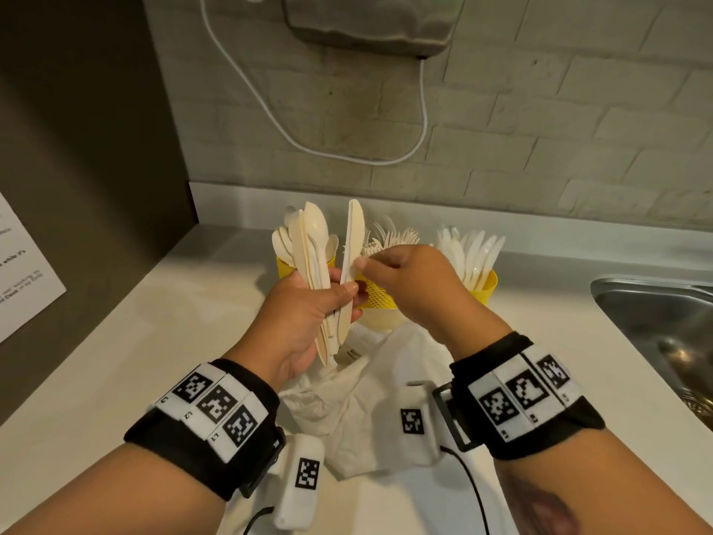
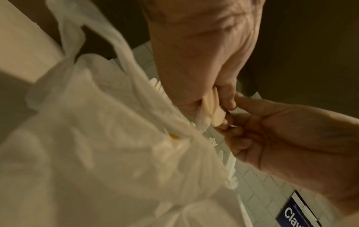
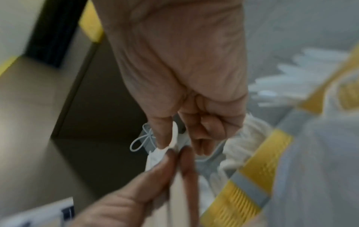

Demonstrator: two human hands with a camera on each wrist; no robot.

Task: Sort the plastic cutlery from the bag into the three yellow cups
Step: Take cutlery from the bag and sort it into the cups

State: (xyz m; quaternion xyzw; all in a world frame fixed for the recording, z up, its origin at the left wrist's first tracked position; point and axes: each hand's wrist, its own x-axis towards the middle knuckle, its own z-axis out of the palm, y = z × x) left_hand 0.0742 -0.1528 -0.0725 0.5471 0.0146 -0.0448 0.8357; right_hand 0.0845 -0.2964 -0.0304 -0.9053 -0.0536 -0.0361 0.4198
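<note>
My left hand (image 1: 339,293) grips an upright bundle of cream plastic cutlery (image 1: 310,245), spoons and knives, above the counter. My right hand (image 1: 362,263) pinches one knife (image 1: 354,233) at the bundle's right side between thumb and forefinger; the left thumb still lies across its handle. Behind the hands stand three yellow cups: the left cup (image 1: 284,269) holds spoons, the middle cup (image 1: 380,297) forks, the right cup (image 1: 485,288) knives. The white plastic bag (image 1: 386,384) lies crumpled below my hands. In the right wrist view the right hand (image 3: 175,139) pinches the knife's blade (image 3: 174,135).
A steel sink (image 1: 656,326) is sunk into the counter at the right. A grey wall unit (image 1: 366,28) with a looping white cable hangs above the cups. A paper notice (image 1: 23,272) is fixed to the dark wall at the left.
</note>
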